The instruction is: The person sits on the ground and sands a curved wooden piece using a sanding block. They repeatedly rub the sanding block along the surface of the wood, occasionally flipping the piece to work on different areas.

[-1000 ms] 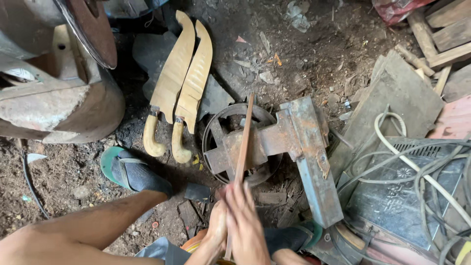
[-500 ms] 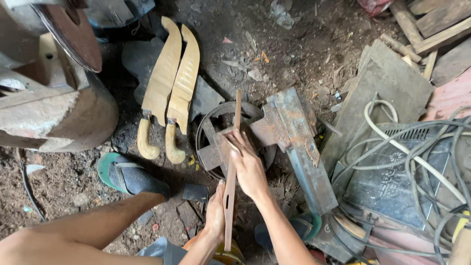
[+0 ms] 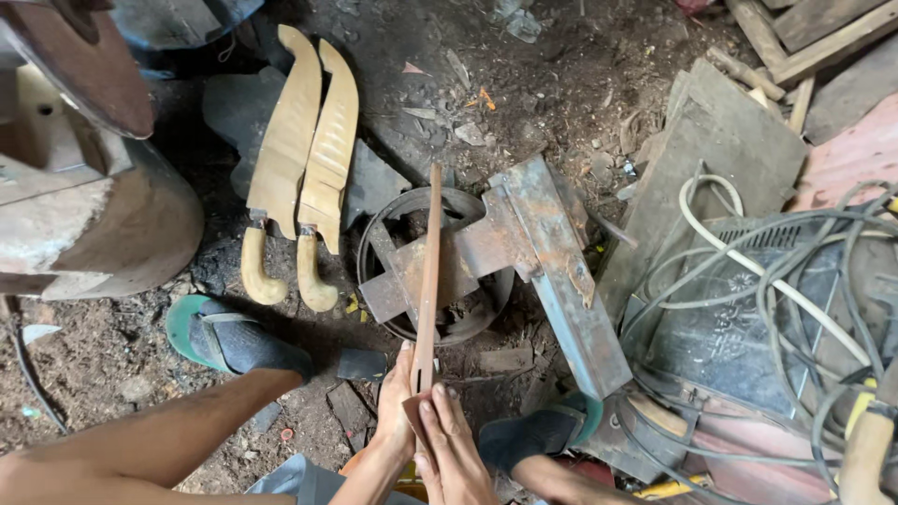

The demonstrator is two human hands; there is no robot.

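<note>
Hands come first: our left hand and our right hand press together, fingers nearly straight, around the near end of a long, thin, rust-brown metal blade blank; both are closed flat on it rather than curled, the left on its left face, the right on its right and underside. We take the rusty steel anvil block on a round iron ring as our landmark; the blade blank stands on edge across the top of it, its far tip reaching just past the ring's far rim, its near end between our palms on the near side. Left of the anvil lie two pale wooden-sheathed curved knives with hooked handles, side by side and touching on the dirt; further left stands a big weathered wooden stump. Near-left of the anvil sits our foot in a green sandal; near-right, the other sandalled foot. Right of the anvil, a grey welding machine draped in tangled cables.
</note>
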